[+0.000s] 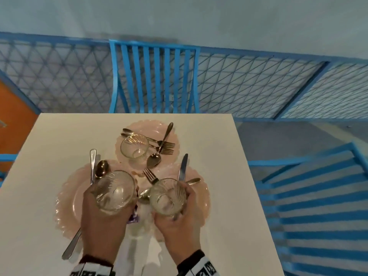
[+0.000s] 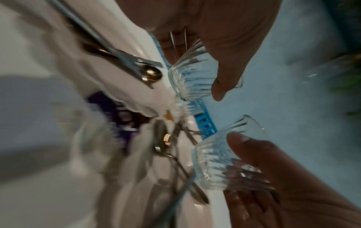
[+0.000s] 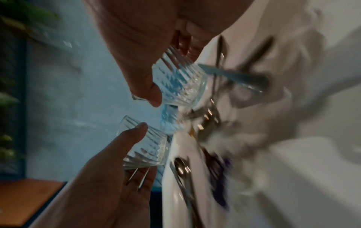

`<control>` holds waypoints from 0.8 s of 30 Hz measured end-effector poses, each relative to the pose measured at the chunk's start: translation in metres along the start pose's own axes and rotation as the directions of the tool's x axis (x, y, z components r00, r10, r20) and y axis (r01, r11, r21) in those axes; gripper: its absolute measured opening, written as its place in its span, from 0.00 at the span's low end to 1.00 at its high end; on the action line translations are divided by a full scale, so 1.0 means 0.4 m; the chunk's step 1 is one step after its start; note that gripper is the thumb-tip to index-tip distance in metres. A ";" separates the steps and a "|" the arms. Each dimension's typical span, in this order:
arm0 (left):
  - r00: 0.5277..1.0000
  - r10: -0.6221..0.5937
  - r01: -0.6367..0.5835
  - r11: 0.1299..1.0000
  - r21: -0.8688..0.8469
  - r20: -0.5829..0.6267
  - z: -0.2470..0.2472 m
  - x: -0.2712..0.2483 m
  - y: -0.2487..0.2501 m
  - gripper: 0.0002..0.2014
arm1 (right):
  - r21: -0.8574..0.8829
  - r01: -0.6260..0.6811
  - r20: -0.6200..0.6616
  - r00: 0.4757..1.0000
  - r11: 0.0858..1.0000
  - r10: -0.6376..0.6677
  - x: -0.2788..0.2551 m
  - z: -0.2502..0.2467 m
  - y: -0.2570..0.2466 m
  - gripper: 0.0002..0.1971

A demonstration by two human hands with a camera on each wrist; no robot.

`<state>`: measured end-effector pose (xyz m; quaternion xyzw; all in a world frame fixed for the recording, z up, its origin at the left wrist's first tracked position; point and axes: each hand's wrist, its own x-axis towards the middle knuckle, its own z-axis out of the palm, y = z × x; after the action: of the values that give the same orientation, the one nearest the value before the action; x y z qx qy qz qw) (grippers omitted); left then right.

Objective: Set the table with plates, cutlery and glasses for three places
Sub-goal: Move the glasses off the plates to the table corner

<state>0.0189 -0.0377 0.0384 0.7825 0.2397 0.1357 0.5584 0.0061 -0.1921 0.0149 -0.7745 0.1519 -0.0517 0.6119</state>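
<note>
Nearest the camera, the left hand [image 1: 103, 222] wraps its fingers round a clear ribbed drinking glass [image 1: 114, 191], held above the near-left pale pink scalloped glass plate [image 1: 66, 204]. Just beside it, the right hand [image 1: 179, 226] grips a second ribbed clear glass [image 1: 167, 196] the same way, over the near-right pink scalloped plate [image 1: 202, 193]; the two glasses are close but apart (the wrist views are motion-blurred, though thumb and fingers show curled round each glass). A steel table knife [image 1: 72, 246] lies across the left plate with a bronze-toned spoon [image 1: 102, 168] at its far edge. On the right plate lie a fork [image 1: 150, 176] and a second steel knife [image 1: 183, 166]. Farther off, a third pink plate [image 1: 175, 136] carries a third ribbed glass [image 1: 134, 145], two forks and a spoon. All sit on the white square table [image 1: 59, 132], with a blue slatted chair [image 1: 154, 76] beyond.
</note>
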 end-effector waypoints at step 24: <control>0.951 0.124 -0.151 0.986 0.073 0.285 0.868 0.318 0.182 0.36 | -0.087 0.047 -0.095 0.994 0.995 -0.056 0.863 -0.314 0.092 0.39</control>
<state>0.3097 -0.2705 -0.0181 0.8339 0.1096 0.0511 0.5385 0.2939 -0.4199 -0.0261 -0.7999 0.1635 -0.0987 0.5690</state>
